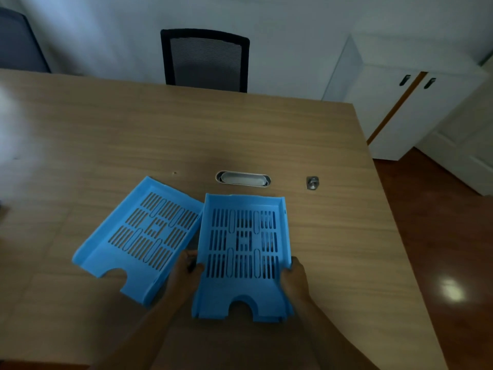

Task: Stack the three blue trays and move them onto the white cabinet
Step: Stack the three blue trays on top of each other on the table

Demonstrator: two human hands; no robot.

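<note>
Two blue slotted trays show on the wooden table (133, 124). The right blue tray (241, 252) sits square to me, and another blue edge shows under its right side, so it seems to rest on a second tray. My left hand (186, 273) grips its left wall and my right hand (294, 279) grips its right wall. The left blue tray (141, 236) lies angled on the table, its far right corner touching the held tray. The white cabinet (400, 84) stands beyond the table's far right corner.
A metal cable grommet (242, 178) is set in the table just behind the trays, and a small metal fitting (312, 182) lies to its right. A black mesh chair (205, 60) stands at the far edge. The wooden floor (440, 249) runs along the right.
</note>
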